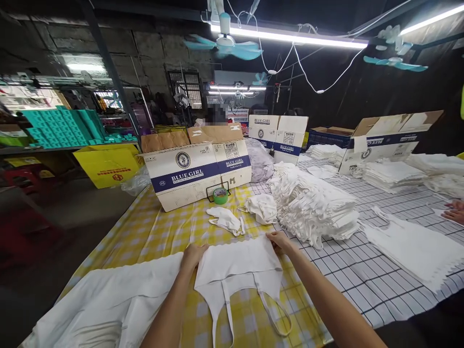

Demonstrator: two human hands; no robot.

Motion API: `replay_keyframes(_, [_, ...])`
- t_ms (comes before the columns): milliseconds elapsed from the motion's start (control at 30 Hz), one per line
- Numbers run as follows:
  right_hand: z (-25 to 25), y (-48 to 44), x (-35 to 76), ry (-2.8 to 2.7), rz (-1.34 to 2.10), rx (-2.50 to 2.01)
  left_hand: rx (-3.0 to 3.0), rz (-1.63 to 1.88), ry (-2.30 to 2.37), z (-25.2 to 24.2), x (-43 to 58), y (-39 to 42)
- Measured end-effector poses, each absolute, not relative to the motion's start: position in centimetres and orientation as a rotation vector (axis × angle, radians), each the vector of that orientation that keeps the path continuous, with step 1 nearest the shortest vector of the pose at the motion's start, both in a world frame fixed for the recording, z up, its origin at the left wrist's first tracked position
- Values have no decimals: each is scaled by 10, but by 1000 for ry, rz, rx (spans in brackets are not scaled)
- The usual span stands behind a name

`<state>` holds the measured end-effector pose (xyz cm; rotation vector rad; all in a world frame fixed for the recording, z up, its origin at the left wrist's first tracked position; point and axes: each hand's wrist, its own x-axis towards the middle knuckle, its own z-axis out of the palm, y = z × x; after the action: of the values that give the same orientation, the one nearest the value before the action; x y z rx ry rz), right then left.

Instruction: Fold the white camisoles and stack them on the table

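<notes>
A white strappy top [237, 270] lies flat on the yellow checked tablecloth [159, 227] in front of me, hem away from me and straps trailing toward me. My left hand [193, 255] pinches its far left corner with curled fingers. My right hand [278, 240] grips the far right corner the same way. Another white garment [108, 299] lies spread to the left of it. Two small crumpled white pieces [226, 220] [261, 208] rest just beyond the top.
A tall heap of white garments [315, 205] sits right of my hands on a grid-patterned cloth [362, 270]. "Blue Girl" cardboard boxes [195, 169] stand at the back, a green tape roll [220, 195] before them. Another person's hand [455, 211] shows at the right edge.
</notes>
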<state>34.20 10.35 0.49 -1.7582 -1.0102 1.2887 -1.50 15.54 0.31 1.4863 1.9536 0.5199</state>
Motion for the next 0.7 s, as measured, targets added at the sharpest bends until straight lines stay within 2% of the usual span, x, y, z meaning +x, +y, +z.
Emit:
replay_keyframes(133, [7,102,339,-1018,1235,-1776,1492,585,1919,7,-13,152])
replay_keyframes(300, [30,89,345,-1112,1104,-1588,1481,753,1748,28,-17,139])
replay_keyframes(600, [145,67,360,-1294,892,-1181,1733,1146,1257,157,-42,123])
replay_keyframes(700, [159,42,364,-1474,889,-1103,1901,1128,1177,167,-49,91])
